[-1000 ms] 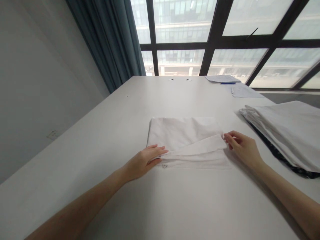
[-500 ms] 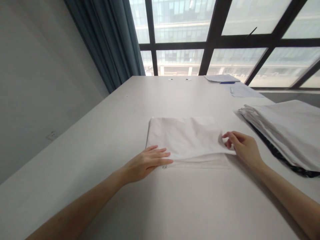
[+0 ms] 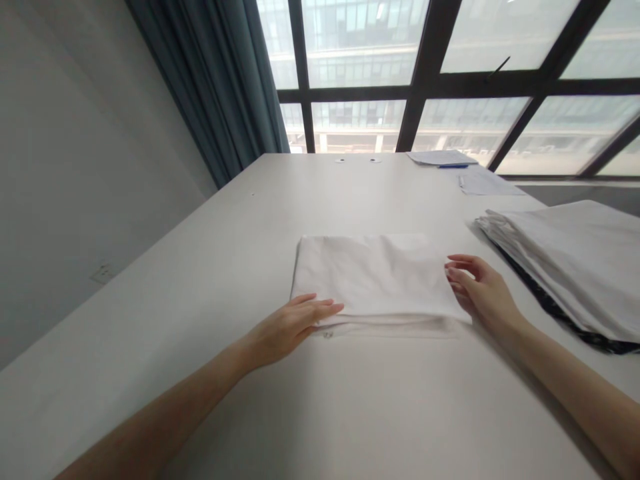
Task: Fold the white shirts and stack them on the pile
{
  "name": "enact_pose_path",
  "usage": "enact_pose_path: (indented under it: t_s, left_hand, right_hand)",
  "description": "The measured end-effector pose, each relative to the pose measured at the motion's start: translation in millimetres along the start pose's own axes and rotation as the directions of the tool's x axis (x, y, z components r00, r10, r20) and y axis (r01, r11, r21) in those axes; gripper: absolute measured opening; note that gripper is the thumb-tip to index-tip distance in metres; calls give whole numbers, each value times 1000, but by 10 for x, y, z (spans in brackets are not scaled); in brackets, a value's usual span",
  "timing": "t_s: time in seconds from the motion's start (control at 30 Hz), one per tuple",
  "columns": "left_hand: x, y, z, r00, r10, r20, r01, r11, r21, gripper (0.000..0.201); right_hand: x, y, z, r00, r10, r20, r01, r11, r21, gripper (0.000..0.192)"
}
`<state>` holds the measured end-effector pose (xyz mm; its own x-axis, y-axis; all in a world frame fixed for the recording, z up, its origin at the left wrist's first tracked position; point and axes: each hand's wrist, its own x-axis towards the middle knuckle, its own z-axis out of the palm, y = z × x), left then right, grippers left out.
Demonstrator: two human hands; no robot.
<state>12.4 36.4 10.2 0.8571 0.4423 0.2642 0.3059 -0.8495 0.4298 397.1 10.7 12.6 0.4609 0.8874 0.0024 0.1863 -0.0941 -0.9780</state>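
Observation:
A folded white cloth (image 3: 375,280) lies flat in the middle of the white table (image 3: 240,267). My left hand (image 3: 293,325) rests at its near left corner, fingers stretched out flat over the cloth's edge. My right hand (image 3: 480,290) lies against the cloth's right edge, fingers loosely spread and touching the fabric. Neither hand grips the cloth.
A stack of white sheets over something dark (image 3: 565,263) sits at the right. Papers and a blue pen (image 3: 453,160) lie at the far edge by the window. A dark curtain (image 3: 220,87) hangs at the back left, beside a grey wall.
The raised top flap of the cloth came down and now lies flat. My right hand let go of its corner and slid along the right edge; my left hand stayed at the near left corner.

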Motion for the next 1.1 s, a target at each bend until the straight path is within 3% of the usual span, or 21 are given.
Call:
enact_pose_path:
  t_s: [0.13, 0.27, 0.43, 0.67, 1.1]
  left_hand:
    - [-2, 2, 3, 1000, -20, -18, 20, 999, -27, 45]
    - [-4, -14, 5, 1000, -2, 4, 2, 1000, 7, 44]
    - [-4, -44, 3, 1000, -10, 17, 9, 999, 51, 45]
    - [2, -68, -3, 997, -29, 74, 27, 999, 29, 43]
    - [7, -45, -23, 995, -38, 93, 41, 999, -27, 45]
  right_hand:
    - [40, 4, -21, 997, 57, 56, -64, 988, 140, 40]
    - [44, -15, -59, 971, 141, 192, -151, 988, 35, 43]
    - [-3, -55, -39, 951, -26, 309, 63, 992, -110, 48]
    - [79, 2, 55, 959, -206, 196, 237, 959, -154, 58]
    - [157, 97, 15, 961, -221, 168, 263, 918, -298, 55]
